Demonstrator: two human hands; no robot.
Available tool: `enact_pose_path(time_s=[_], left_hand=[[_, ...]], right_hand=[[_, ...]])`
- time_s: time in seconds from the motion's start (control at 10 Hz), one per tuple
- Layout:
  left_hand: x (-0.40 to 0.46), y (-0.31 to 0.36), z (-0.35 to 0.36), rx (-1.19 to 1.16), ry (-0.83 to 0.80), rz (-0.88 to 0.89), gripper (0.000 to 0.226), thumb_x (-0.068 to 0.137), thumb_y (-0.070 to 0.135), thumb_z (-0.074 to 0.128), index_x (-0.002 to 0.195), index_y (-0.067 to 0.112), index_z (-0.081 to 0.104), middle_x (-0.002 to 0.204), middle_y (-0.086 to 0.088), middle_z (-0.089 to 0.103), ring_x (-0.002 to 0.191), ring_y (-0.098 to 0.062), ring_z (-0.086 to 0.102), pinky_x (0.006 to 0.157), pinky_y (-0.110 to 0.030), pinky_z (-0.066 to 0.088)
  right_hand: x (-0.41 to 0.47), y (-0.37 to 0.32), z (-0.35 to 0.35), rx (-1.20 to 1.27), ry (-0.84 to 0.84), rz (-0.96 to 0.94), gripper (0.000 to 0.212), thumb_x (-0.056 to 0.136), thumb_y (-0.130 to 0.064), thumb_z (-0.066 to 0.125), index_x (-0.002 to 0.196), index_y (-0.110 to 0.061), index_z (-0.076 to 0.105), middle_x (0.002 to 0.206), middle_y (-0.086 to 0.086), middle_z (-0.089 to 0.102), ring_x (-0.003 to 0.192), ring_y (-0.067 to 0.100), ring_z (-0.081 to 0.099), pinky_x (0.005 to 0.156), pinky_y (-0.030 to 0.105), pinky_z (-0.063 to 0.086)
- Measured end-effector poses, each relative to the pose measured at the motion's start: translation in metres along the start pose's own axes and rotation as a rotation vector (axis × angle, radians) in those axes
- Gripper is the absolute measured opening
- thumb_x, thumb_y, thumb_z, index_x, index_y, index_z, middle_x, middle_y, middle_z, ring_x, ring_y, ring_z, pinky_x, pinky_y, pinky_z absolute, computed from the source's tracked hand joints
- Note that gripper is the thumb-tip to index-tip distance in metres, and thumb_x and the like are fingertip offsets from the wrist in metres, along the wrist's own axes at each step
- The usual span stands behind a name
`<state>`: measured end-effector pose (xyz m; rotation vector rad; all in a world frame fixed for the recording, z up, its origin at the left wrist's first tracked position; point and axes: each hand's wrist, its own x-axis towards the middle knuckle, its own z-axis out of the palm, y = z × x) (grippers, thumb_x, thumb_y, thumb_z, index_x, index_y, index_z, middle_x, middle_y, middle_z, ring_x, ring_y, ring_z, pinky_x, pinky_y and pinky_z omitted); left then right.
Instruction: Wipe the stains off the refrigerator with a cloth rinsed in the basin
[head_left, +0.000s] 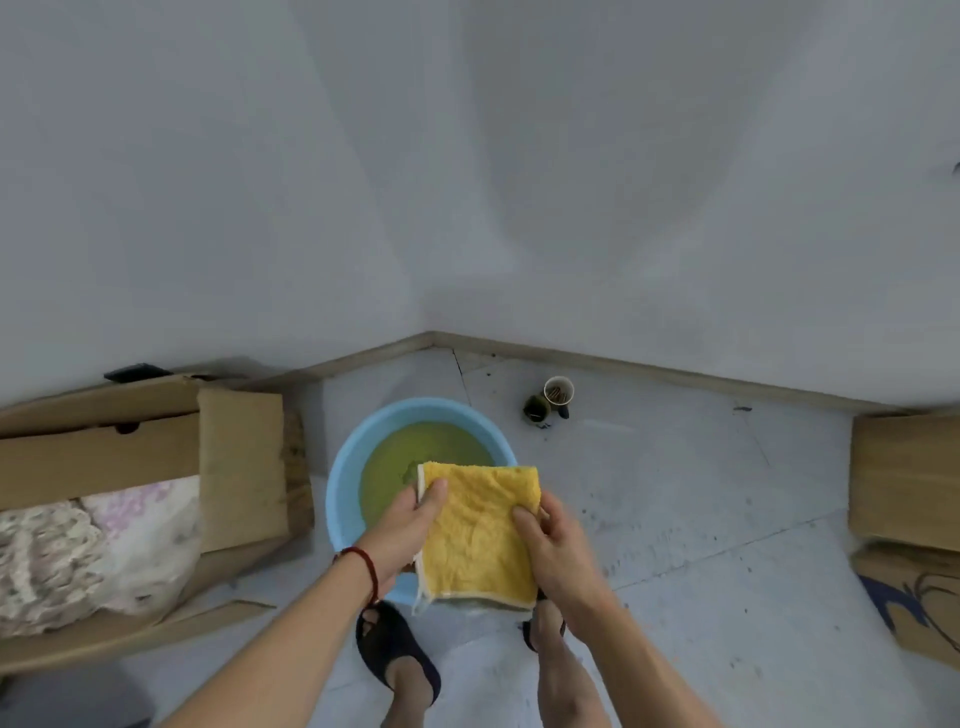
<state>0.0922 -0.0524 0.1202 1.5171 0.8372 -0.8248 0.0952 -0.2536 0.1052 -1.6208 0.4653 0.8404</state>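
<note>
No readable text, labels or numbers showed anywhere. The cardboard box (906, 597) at right carried dark blue markings. Those were too blurred and cropped to read.

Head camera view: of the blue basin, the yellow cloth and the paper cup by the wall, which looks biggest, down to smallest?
1. Blue basin
2. Yellow cloth, though it is held nearer the camera, so it looks larger than it is
3. Paper cup, clearly smallest
</note>
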Motion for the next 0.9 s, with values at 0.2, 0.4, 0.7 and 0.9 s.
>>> enact_pose_path(time_s=[0.2,0.4,0.7,0.9], left_hand=[[0.146,-0.075,0.059,0.1,0.09,-0.125,0.023,0.102,0.044,0.053,0.118,0.028,0.048,0.11,0.003,0.065,0.096,-0.012,0.063,0.09,-0.04,0.054],[0.251,-0.138,0.084,0.151,0.076,-0.104,0.026,0.099,0.028,0.063,0.12,0.034,0.049,0.114,-0.006,0.073,0.1,-0.025,0.072,0.092,-0.051,0.058],[0.237,-0.13,0.123,0.38,0.123,0.027,0.067,0.074,0.017,0.058,0.136,0.042,0.049,0.131,0.01,0.061,0.12,-0.021,0.06,0.102,-0.041,0.051],[0.209,-0.101,0.11,0.349,0.121,-0.041,0.06,0.09,-0.004,0.051,0.14,0.03,0.053,0.144,0.004,0.055,0.13,-0.021,0.055,0.109,-0.038,0.047]], right_hand=[[0.124,0.122,-0.019,-0.162,0.046,0.071,0.02,0.108,-0.024,0.05,0.123,-0.03,0.062,0.112,-0.01,0.071,0.108,0.014,0.067,0.097,0.045,0.055],[0.212,0.215,-0.027,-0.079,0.134,0.19,0.024,0.107,-0.03,0.054,0.129,-0.025,0.059,0.117,-0.005,0.071,0.111,0.019,0.068,0.093,0.044,0.058],[0.208,0.194,0.004,-0.146,0.105,0.301,0.046,0.104,-0.01,0.046,0.148,-0.022,0.04,0.126,0.004,0.061,0.104,0.014,0.062,0.089,0.023,0.054],[0.188,0.143,-0.014,-0.393,0.015,0.272,0.046,0.105,-0.017,0.048,0.15,-0.013,0.043,0.136,0.009,0.059,0.116,0.026,0.059,0.09,0.027,0.042]])
